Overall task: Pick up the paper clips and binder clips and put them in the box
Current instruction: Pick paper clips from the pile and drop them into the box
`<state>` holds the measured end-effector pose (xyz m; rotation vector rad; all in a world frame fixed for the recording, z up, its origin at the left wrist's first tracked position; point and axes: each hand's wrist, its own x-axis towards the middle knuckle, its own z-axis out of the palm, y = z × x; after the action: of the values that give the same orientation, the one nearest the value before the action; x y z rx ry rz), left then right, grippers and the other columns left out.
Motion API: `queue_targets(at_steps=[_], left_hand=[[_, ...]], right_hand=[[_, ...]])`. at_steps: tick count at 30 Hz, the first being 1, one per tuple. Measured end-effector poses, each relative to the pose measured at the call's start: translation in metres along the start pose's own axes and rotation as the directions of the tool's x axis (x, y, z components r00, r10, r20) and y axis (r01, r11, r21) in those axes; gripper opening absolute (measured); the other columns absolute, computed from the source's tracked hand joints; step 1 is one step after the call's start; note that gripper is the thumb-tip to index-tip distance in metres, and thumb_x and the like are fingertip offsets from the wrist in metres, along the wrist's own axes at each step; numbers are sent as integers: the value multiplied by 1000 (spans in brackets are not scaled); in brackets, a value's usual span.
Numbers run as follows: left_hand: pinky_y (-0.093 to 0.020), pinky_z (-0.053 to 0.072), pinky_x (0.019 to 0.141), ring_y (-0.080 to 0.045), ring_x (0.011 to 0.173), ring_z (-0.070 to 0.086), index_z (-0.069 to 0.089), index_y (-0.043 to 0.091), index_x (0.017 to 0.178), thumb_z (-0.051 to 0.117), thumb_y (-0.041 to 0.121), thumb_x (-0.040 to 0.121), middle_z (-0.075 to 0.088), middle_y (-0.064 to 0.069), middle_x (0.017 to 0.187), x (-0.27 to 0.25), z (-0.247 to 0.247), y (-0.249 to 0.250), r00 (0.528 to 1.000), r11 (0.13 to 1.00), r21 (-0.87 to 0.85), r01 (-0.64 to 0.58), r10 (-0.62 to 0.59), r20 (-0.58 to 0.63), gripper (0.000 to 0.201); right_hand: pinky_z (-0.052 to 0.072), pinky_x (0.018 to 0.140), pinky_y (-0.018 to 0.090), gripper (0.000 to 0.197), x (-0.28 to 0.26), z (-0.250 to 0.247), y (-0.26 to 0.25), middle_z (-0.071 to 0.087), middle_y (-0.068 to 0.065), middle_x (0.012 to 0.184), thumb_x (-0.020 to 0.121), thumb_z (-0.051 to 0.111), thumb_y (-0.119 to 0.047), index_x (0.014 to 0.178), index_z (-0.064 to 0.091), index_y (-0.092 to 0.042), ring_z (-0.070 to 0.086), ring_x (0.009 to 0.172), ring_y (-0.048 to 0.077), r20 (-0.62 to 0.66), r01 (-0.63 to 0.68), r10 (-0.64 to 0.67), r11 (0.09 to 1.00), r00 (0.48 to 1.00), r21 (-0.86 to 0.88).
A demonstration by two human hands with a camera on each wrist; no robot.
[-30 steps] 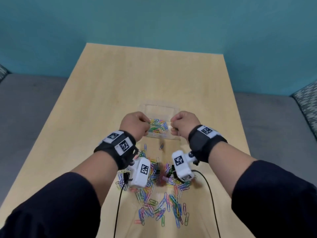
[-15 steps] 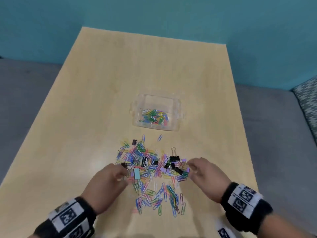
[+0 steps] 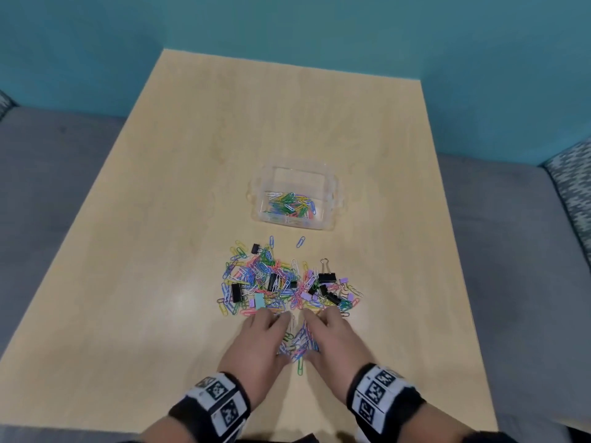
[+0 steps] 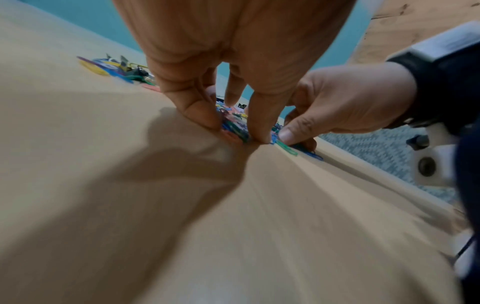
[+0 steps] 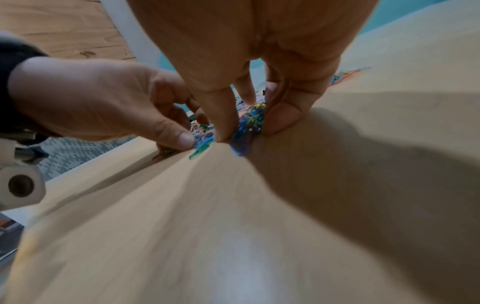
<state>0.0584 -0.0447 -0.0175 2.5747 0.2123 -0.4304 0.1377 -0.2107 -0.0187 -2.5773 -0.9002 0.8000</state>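
Teal wall and grey floor frame a pale wooden table (image 3: 179, 238), and on it the work is close to the near edge. Left hand (image 3: 260, 345) and right hand (image 3: 335, 342) sit side by side with fingers curled down onto the tabletop, each bunching a small heap of coloured paper clips (image 3: 297, 343) between thumb and fingers; in the left wrist view the left thumb and fingertips (image 4: 259, 131) press into the heap from both sides, and in the right wrist view the right fingers (image 5: 223, 123) clamp a blue and yellow wad against the thumb. One green clip (image 3: 300, 367) lies just behind the heap, between the wrists. Beyond the fingertips spreads the main scatter of paper clips (image 3: 256, 276), mixed with black binder clips (image 3: 327, 278), a few lilac ones and a pale blue one (image 3: 259, 300). A single blue clip (image 3: 300, 242) lies apart, between the scatter and the box. Farther out stands the clear plastic box (image 3: 331, 193), open, upright, with a layer of coloured clips on its bottom. Both wrists wear black bands with black and white markers (image 3: 220, 401).
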Motion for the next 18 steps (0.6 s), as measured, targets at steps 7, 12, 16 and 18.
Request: queue_targets(at_steps=[7, 12, 16, 18], left_hand=[[-36, 44, 70, -23, 86, 44, 52, 22, 106, 53, 18, 86, 41, -1, 100, 23, -4, 7, 1000, 998, 56, 27, -26, -18, 20], [-31, 32, 47, -18, 60, 30, 45, 20, 76, 67, 2, 68, 40, 0, 80, 22, -4, 0, 998, 981, 186, -59, 58, 6, 29], [-32, 32, 42, -18, 56, 28, 41, 19, 72, 65, -7, 56, 40, -1, 76, 18, -9, 1, 997, 972, 222, -73, 67, 36, 38], [-30, 25, 42, -17, 54, 25, 40, 20, 69, 68, -6, 49, 41, 1, 73, 17, -12, -1, 995, 970, 230, -83, 69, 66, 43]], right_hand=[[37, 60, 33, 18, 19, -7, -8, 37, 5, 102, 85, 53, -7, 99, 47, -17, 36, 72, 23, -20, 29, -31, 997, 999, -66], [23, 52, 30, 35, 21, -11, -8, 31, 1, 91, 76, 52, 6, 85, 37, -24, 27, 61, 23, 13, 33, -32, 996, 999, -81], [10, 47, 29, 34, 19, -18, -8, 29, 1, 91, 77, 49, 8, 83, 34, -21, 22, 54, 14, 33, 20, -17, 997, 999, -72], [13, 46, 29, 29, 20, -19, -5, 32, 1, 91, 79, 49, 7, 82, 36, -19, 32, 57, 22, 32, -12, 14, 998, 999, -63]])
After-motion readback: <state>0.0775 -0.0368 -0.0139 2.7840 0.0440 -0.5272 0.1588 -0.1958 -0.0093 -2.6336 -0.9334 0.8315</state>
